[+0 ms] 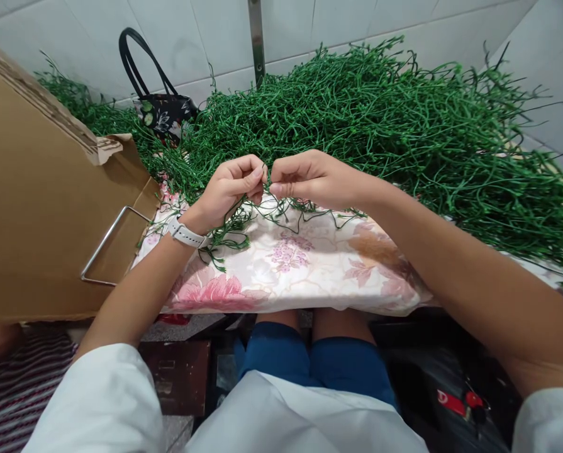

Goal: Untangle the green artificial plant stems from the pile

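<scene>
My left hand [240,182] is closed in a pinch on thin green plastic-looking stems; a bunch of these stems [234,234] trails below it past the wrist onto the cloth. Close beside its fingertips, my right hand [304,179] is pinched too, thumb against the curled fingers. A bit of green shows in the narrow gap between the hands, but what the right fingertips grip is too small to make out. Just behind both hands rises a large tangled heap of the same green stems [356,119]. A few loose strands lie on the flowered tablecloth [295,277] beneath them.
A cardboard box [40,207] with a bent metal wire handle [106,242] stands close on my left. A black flowered handbag [168,116] sits behind it by the tiled wall [215,38]. Someone's striped garment [24,390] shows at lower left.
</scene>
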{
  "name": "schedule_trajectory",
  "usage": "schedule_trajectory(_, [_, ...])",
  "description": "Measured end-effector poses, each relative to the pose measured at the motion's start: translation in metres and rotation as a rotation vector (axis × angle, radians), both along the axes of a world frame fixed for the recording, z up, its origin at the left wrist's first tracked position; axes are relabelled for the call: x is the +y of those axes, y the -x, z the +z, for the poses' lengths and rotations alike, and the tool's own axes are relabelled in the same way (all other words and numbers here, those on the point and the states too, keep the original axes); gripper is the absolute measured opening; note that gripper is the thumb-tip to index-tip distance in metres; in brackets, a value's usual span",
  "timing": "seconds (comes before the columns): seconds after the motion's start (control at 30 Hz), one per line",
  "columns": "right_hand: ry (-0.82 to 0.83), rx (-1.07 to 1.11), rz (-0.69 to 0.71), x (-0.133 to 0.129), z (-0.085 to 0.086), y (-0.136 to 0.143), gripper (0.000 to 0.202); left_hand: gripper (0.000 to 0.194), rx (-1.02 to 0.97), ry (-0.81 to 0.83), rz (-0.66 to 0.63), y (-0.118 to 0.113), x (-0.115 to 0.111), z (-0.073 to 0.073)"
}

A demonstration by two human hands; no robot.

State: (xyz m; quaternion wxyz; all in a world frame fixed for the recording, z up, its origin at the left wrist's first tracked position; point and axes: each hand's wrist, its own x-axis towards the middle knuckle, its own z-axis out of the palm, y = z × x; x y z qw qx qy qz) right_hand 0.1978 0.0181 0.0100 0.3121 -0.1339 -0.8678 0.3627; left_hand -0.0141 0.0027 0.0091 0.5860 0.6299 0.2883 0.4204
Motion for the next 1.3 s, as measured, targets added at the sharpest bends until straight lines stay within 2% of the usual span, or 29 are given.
schedule_trajectory(0.13, [0.101, -0.001, 0.174, -0.001, 0.005, -0.003, 0.039, 0.053, -0.064, 0.064, -0.087, -0.002, -0.005, 0.000])
schedule_trajectory(0.23, [0.102, -0.002, 0.257, -0.001, 0.007, -0.006, 0.042, 0.048, -0.077, 0.030, 0.027, 0.006, 0.001, 0.001])
schedule_trajectory(0.3, [0.102, 0.011, 0.232, -0.002, 0.008, -0.007, 0.043, 0.040, -0.066, -0.008, 0.137, 0.012, 0.007, 0.003])
schedule_trajectory(0.4, [0.138, 0.125, 0.023, -0.001, 0.009, -0.006, 0.043, 0.033, -0.030, -0.023, 0.218, 0.015, 0.011, 0.007])
schedule_trajectory(0.5, [0.143, 0.291, -0.315, 0.011, 0.007, -0.010, 0.044, 0.034, 0.011, -0.006, 0.202, 0.011, 0.009, 0.009])
schedule_trajectory(0.6, [-0.063, 0.261, -0.630, 0.032, 0.000, -0.024, 0.041, 0.037, 0.038, -0.012, 0.165, 0.006, 0.007, 0.007])
schedule_trajectory(0.7, [-0.303, 0.196, -0.755, 0.048, -0.006, -0.039, 0.042, 0.038, 0.024, 0.000, 0.111, 0.004, 0.006, 0.004])
schedule_trajectory(0.8, [-0.321, 0.218, -0.803, 0.047, -0.006, -0.039, 0.032, 0.037, 0.006, -0.003, 0.090, 0.004, 0.005, 0.003])
schedule_trajectory(0.87, [-0.270, 0.224, -0.763, 0.037, -0.003, -0.031, 0.030, 0.037, 0.006, -0.019, 0.100, 0.004, 0.004, 0.003])
schedule_trajectory(0.97, [-0.238, 0.143, -0.568, 0.019, 0.001, -0.017, 0.036, 0.040, 0.007, -0.033, 0.087, 0.003, 0.004, 0.003])
schedule_trajectory(1.03, [-0.272, 0.081, -0.449, 0.011, 0.000, -0.009, 0.041, 0.042, 0.008, -0.031, 0.082, 0.003, 0.004, 0.002])
schedule_trajectory(1.17, [-0.333, 0.043, -0.324, 0.008, -0.006, -0.003, 0.047, 0.042, 0.021, -0.027, 0.093, 0.004, 0.005, -0.001])
schedule_trajectory(1.3, [-0.254, 0.016, -0.180, 0.007, -0.004, -0.003, 0.052, 0.049, 0.010, -0.017, 0.029, 0.004, 0.004, -0.001])
